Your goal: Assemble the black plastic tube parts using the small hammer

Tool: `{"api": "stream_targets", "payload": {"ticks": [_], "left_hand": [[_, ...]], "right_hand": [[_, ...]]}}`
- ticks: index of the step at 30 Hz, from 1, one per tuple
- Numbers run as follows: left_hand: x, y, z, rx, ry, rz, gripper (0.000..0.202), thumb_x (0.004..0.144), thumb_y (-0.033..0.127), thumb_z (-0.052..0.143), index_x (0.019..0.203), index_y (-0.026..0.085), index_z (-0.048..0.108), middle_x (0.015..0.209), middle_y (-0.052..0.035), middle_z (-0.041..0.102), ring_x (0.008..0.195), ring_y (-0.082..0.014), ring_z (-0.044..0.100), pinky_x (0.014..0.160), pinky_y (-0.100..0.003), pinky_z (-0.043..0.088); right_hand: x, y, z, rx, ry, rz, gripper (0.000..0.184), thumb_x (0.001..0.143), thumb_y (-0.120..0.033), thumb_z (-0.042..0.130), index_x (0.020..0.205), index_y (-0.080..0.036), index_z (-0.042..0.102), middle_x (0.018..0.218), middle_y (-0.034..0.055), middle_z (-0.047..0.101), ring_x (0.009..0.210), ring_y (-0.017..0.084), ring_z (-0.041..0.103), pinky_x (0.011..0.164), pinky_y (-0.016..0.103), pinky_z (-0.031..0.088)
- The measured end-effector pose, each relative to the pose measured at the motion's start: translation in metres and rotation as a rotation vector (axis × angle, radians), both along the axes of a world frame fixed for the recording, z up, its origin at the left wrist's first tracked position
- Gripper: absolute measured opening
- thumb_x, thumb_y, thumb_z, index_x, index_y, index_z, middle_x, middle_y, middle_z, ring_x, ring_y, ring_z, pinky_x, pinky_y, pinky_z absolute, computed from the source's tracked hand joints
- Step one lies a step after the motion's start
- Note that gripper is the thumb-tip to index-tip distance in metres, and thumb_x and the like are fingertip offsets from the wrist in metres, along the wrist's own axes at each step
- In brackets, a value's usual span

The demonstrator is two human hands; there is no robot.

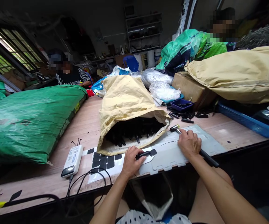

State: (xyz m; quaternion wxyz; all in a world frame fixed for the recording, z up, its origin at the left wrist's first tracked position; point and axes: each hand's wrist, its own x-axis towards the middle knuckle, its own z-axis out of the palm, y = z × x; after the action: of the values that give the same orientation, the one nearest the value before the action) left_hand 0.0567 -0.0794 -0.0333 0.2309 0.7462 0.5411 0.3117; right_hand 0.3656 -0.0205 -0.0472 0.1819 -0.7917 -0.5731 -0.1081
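Observation:
My left hand (131, 161) is closed on a slim black plastic part (144, 153) lying on a white sheet of black adhesive pads (104, 162) at the table's near edge. My right hand (189, 142) grips a small hammer (175, 128) with a metal head and a black handle that runs back under the palm. It rests on a grey metal plate (209, 141). Just beyond both hands an open tan paper sack (125, 99) lies on its side, full of black parts (134, 132).
A large green sack (29, 121) fills the left of the wooden table. A white power bank (72, 160) with cables sits near the edge. A blue tray (181, 105), loose black parts, a cardboard box and more sacks lie at right. Two other people sit beyond.

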Motion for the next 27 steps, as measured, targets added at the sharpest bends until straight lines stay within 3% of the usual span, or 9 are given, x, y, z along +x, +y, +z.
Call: {"api": "stream_targets", "payload": {"ticks": [3, 6, 9, 13, 19, 24, 27], "left_hand": [[0.0, 0.001, 0.001, -0.019, -0.018, 0.011, 0.014, 0.081, 0.022, 0.073, 0.094, 0.022, 0.07, 0.094, -0.0036, 0.067, 0.096, -0.0239, 0.058, 0.088, -0.037, 0.043], [0.001, 0.002, 0.002, -0.045, -0.015, 0.017, 0.014, 0.081, 0.022, 0.073, 0.094, 0.023, 0.07, 0.096, -0.0034, 0.067, 0.098, -0.0241, 0.057, 0.089, -0.038, 0.042], [0.002, 0.003, 0.002, -0.059, -0.012, 0.01, 0.014, 0.082, 0.023, 0.072, 0.096, 0.023, 0.072, 0.095, -0.0034, 0.067, 0.098, -0.0241, 0.056, 0.09, -0.039, 0.042], [0.001, 0.003, -0.001, -0.051, -0.031, 0.001, 0.018, 0.084, 0.026, 0.073, 0.102, 0.025, 0.075, 0.094, -0.0036, 0.066, 0.096, -0.0232, 0.056, 0.089, -0.038, 0.041], [0.0, 0.003, -0.003, -0.046, -0.045, -0.002, 0.02, 0.083, 0.025, 0.075, 0.103, 0.026, 0.077, 0.092, -0.0034, 0.064, 0.096, -0.0229, 0.056, 0.089, -0.038, 0.041], [0.001, 0.002, -0.001, -0.035, -0.05, 0.016, 0.016, 0.084, 0.023, 0.073, 0.098, 0.026, 0.078, 0.09, -0.0029, 0.064, 0.095, -0.0224, 0.055, 0.089, -0.038, 0.041], [0.001, 0.002, 0.0, -0.034, -0.063, 0.015, 0.017, 0.083, 0.023, 0.073, 0.1, 0.025, 0.077, 0.091, -0.0033, 0.064, 0.096, -0.0227, 0.056, 0.089, -0.038, 0.042]], "right_hand": [[0.005, -0.006, 0.014, 0.004, 0.121, 0.008, 0.031, 0.097, -0.027, 0.049, 0.121, -0.023, 0.069, 0.101, 0.0103, 0.064, 0.093, 0.024, 0.054, 0.072, 0.035, 0.032], [-0.003, -0.025, 0.029, 0.168, 0.307, 0.041, 0.034, 0.099, -0.031, 0.046, 0.125, -0.022, 0.066, 0.106, 0.0094, 0.066, 0.092, 0.023, 0.059, 0.074, 0.034, 0.041], [-0.031, -0.055, 0.034, 0.298, 0.522, 0.312, 0.033, 0.1, -0.032, 0.045, 0.123, -0.02, 0.065, 0.111, 0.0097, 0.068, 0.099, 0.022, 0.064, 0.085, 0.034, 0.049], [-0.082, -0.091, 0.025, 0.217, 0.655, 0.585, 0.032, 0.103, -0.03, 0.043, 0.124, -0.02, 0.064, 0.108, 0.0082, 0.069, 0.104, 0.02, 0.066, 0.093, 0.032, 0.052], [-0.122, -0.112, 0.02, 0.157, 0.536, 0.656, 0.04, 0.103, -0.023, 0.04, 0.139, -0.023, 0.059, 0.105, 0.0071, 0.068, 0.092, 0.018, 0.068, 0.083, 0.028, 0.054], [-0.126, -0.113, 0.023, 0.089, 0.342, 0.623, 0.042, 0.101, -0.017, 0.039, 0.135, -0.025, 0.063, 0.091, 0.0041, 0.065, 0.075, 0.015, 0.066, 0.065, 0.023, 0.05], [-0.12, -0.112, 0.027, 0.086, 0.352, 0.58, 0.043, 0.102, -0.017, 0.038, 0.136, -0.024, 0.063, 0.093, 0.0049, 0.065, 0.078, 0.016, 0.067, 0.069, 0.024, 0.051]]}}
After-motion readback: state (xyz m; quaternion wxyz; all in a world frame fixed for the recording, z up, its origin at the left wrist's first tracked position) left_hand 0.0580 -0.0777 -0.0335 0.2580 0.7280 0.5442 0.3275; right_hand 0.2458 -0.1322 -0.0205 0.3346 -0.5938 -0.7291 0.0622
